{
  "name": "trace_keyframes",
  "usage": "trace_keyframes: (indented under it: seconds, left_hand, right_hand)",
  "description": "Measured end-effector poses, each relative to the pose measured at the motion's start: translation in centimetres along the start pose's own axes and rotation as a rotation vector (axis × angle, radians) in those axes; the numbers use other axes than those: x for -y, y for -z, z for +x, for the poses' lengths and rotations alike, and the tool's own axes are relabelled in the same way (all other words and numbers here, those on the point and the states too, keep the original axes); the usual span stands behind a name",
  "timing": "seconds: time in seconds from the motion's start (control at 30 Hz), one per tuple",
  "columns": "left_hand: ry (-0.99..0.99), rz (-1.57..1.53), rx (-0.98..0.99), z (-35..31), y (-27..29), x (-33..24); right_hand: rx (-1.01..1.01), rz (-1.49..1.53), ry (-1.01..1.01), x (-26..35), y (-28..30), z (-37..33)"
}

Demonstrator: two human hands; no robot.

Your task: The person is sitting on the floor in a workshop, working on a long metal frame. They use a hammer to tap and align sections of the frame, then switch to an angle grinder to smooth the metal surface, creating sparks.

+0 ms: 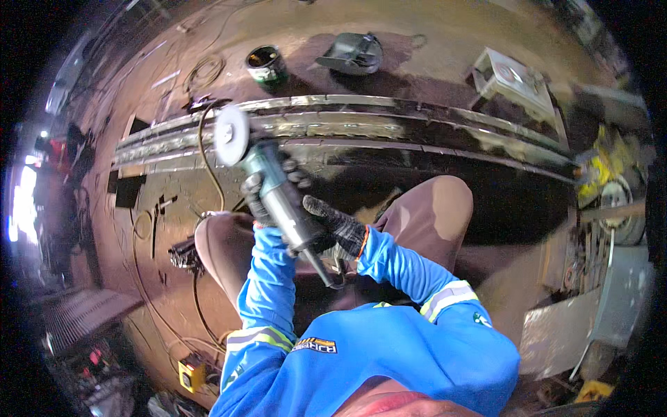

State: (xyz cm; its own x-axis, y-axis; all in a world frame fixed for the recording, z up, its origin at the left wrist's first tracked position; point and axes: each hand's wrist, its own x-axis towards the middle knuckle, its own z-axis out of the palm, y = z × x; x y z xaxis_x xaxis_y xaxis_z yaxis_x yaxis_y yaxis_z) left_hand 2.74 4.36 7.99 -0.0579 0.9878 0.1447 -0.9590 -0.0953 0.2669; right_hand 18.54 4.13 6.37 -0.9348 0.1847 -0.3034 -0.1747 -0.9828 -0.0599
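Observation:
An angle grinder [278, 201] with a pale round disc [231, 135] is held slantwise above my lap, its disc end toward the far left. My left hand [256, 200], in a dark glove, wraps round the front of its body, with fingertips showing on the far side. At the rear of the grinder, my right hand [335, 224], also gloved, grips the body with its thumb laid along the side; its other fingers are mostly hidden behind the tool. The disc is apart from the long metal beams [333, 125] lying beyond my knees.
Past the beams stand a dark bucket [267, 66], a welding helmet [354, 54] and a pale metal stool [517, 80]. Cables [142, 278] snake over the floor at left, near a yellow box [191, 374]. A wheel [618, 201] and sheet metal [559, 326] are at right.

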Motion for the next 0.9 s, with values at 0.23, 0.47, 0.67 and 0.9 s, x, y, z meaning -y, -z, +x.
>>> trace_keyframes:
  seconds: [0.23,0.47,0.67,0.9]
  left_hand:
    - [0.281,0.404,-0.425,0.8,1.5,1.1]
    - [0.1,1.432,-0.492,5.5,-2.1,4.5]
    - [-0.012,1.299,-0.375,8.0,2.2,3.4]
    - [0.13,1.284,-0.33,10.0,3.6,1.9]
  right_hand:
    - [-0.237,-1.275,0.522,2.6,0.3,0.5]
    - [-0.492,-0.584,0.631,5.6,4.9,2.5]
    - [-0.587,-1.168,0.552,9.3,-0.7,0.6]
    - [-0.726,-1.355,0.573,9.7,-2.2,3.4]
